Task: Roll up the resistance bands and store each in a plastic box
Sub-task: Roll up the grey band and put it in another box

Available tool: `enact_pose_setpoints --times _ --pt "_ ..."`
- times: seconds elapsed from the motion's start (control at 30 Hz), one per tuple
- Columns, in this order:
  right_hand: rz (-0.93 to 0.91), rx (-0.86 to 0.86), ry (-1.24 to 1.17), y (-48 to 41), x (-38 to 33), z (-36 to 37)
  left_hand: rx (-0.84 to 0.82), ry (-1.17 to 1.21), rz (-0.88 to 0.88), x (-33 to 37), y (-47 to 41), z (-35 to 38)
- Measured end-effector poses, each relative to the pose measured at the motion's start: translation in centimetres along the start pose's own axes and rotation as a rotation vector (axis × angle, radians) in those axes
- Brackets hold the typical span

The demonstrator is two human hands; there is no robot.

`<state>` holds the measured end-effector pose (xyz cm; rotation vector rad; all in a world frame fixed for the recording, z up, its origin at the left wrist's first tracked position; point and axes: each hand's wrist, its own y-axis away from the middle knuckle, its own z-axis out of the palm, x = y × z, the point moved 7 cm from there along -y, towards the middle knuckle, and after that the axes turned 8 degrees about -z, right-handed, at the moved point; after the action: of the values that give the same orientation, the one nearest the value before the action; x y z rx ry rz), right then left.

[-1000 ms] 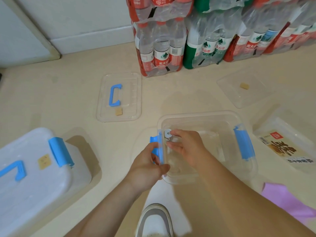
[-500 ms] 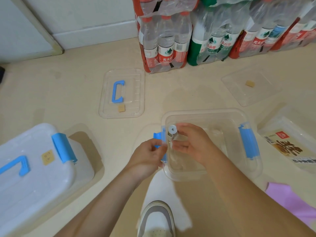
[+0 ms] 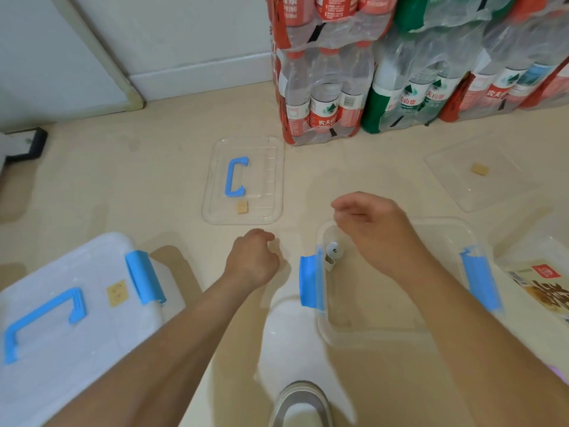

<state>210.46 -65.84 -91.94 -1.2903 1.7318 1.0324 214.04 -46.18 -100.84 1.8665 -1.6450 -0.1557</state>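
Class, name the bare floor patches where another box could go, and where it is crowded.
Bare floor lies between the closed box and the handled lid, and from that lid to the baseboard. Crowded: right, around open box, flat lid, carton.

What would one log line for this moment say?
phase: band stored | rolled white resistance band: inside clear plastic box | left hand: empty | right hand: empty, above box

rolled pale band [image 3: 333, 253] stands in the open clear box [image 3: 381, 340] (left end) — upright.
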Motion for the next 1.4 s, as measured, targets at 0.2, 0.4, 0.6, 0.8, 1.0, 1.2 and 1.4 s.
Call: enact_pose_setpoints --times 0.2,0.4,0.6,0.8,1.0,1.2,1.4 --pt "-0.214 -0.403 0.732 -0.3 -0.3 5.4 -0.009 -0.516 0.058 0.2 -3.0 1.1" --pt "-0.182 -0.471 0.793 -0.5 -0.5 6.6 0.018 -0.669 0.087 -0.3 -4.4 -0.2" --pt "-0.203 -0.413 0.727 -0.9 -1.8 5.4 0.322 -0.342 0.180 0.8 -1.5 -2.8" --pt "-0.024 -0.299 0.163 -1.0 -5.7 1.6 0.839 0.304 0.370 2.1 9.2 -16.5" --pt "0.069 -0.251 -0.143 2.5 -12.6 -2.1 0.836 1.056 0.429 1.4 19.7 -27.1" --pt "0.002 -0.202 -0.175 8.5 -18.2 -10.1 0.421 1.548 0.321 1.3 23.8 -27.3" --pt "0.026 -0.054 -0.259 13.6 -17.4 -16.7 0.022 1.208 0.292 5.1 26.6 -22.5"
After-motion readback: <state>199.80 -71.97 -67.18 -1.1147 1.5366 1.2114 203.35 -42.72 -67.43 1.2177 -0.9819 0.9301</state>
